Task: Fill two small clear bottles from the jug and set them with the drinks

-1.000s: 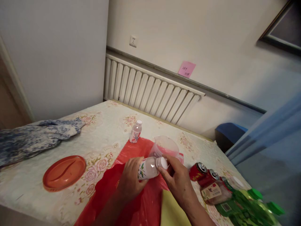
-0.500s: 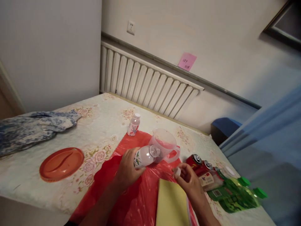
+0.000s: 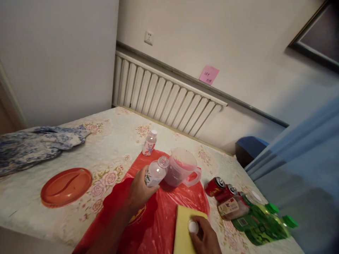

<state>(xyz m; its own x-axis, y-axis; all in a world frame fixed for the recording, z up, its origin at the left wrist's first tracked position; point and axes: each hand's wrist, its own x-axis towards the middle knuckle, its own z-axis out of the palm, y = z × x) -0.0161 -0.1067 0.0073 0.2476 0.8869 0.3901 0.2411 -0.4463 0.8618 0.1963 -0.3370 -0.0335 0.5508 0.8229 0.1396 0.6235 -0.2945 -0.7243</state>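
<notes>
My left hand [image 3: 141, 190] is wrapped round an uncapped clear bottle [image 3: 156, 171] with a leaf-patterned label. The bottle leans to the right, its open mouth beside a translucent measuring jug [image 3: 182, 165] with a handle. Between the fingers of my right hand [image 3: 205, 236] is a white bottle cap [image 3: 193, 227], held over a yellow folder or pad [image 3: 182, 225]. Under these lies a red plastic bag [image 3: 164, 218]. Behind them a small capped bottle [image 3: 149, 143] with a red-printed label stands upright.
An orange-red lid or plate [image 3: 66, 187] and a blue-white patterned cloth [image 3: 39, 144] lie on the left of the flowered tablecloth [image 3: 116, 134]. On the right lie red cans [image 3: 214, 187], a labelled container [image 3: 233, 207] and green bottles [image 3: 265, 224]. A radiator [image 3: 164, 95] runs behind the table.
My left hand has drawn the bottle left and tipped it more upright, away from the jug. My right hand has come down and nearer with the cap, over the yellow folder or pad.
</notes>
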